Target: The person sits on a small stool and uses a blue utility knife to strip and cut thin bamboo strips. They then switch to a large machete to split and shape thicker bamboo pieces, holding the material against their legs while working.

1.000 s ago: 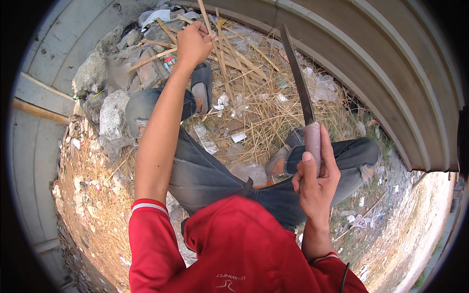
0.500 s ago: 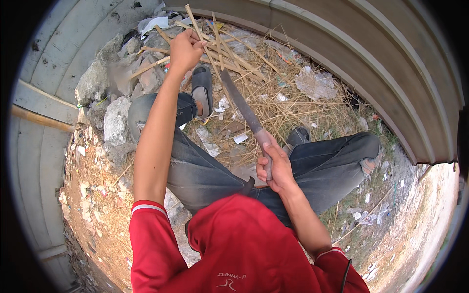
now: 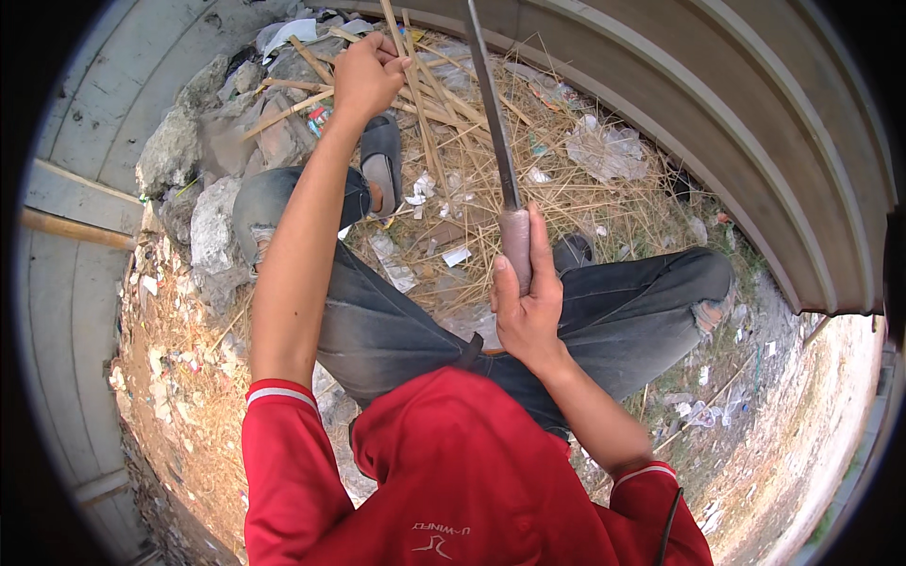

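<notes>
A long dark-bladed machete is in my right hand, whose fingers wrap its worn, brownish-pink handle. Its blade points away from me, and the tip reaches the top edge of the view. Out ahead on the left, my left hand pinches a thin split-bamboo strip between thumb and fingers. The strip slants from the top edge down toward the straw, to the left of the blade and apart from it. Beyond my left hand and under it, several more bamboo strips lie across the rocks and ground.
Grey rocks are piled at the left, beside my bent leg. Thin straw-like shavings and a clear plastic bag cover the ground ahead. A corrugated metal sheet curves along the right, and grey panels along the left.
The machete has swung up and away from the bamboo strip, its blade now steeper. My left hand has shifted slightly up and to the right, still with the strip.
</notes>
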